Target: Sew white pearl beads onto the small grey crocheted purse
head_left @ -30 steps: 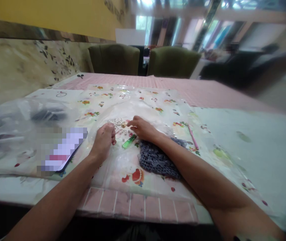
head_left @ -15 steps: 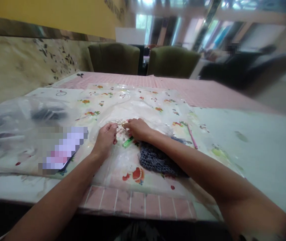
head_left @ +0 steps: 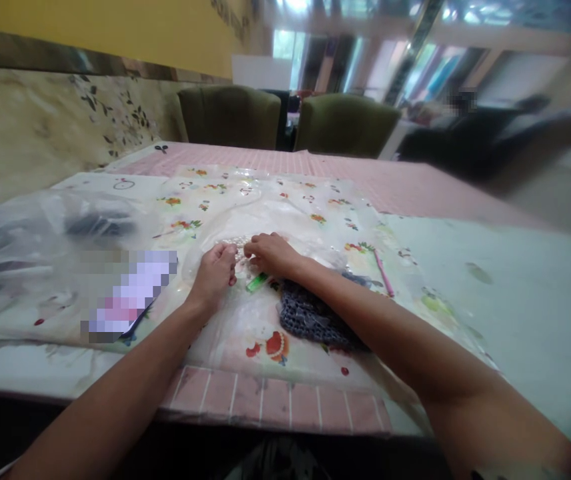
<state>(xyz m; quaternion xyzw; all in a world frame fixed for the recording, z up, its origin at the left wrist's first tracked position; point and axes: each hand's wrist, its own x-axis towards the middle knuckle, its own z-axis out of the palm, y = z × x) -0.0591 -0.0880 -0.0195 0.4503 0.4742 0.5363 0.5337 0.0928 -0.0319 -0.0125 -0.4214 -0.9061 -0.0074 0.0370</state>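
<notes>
White pearl-like beads (head_left: 239, 241) lie in a heap on clear plastic in the middle of the table. At the left edge of the heap is my left hand (head_left: 217, 267), its fingers pinched together; what they hold is too small to make out. My right hand (head_left: 271, 255) reaches down over the beads from the right, fingers curled with the tips at the heap. Whether those tips grip a bead I cannot see. Just below the right hand lies a small green object (head_left: 256, 283). A dark blue-grey knitted mesh piece (head_left: 310, 317) rests partly under my right forearm.
A phone (head_left: 133, 293) with a blurred screen lies left of my hands, beside a clear plastic bag (head_left: 40, 233) with dark contents. To the right is a pink pen-like stick (head_left: 384, 272). Black-handled scissors (head_left: 161, 149) sit at the far left. Green chairs (head_left: 348, 123) stand beyond the table.
My right hand has shifted slightly left and its fingers have curled more over the beads. The left hand stays pinched in nearly the same place.
</notes>
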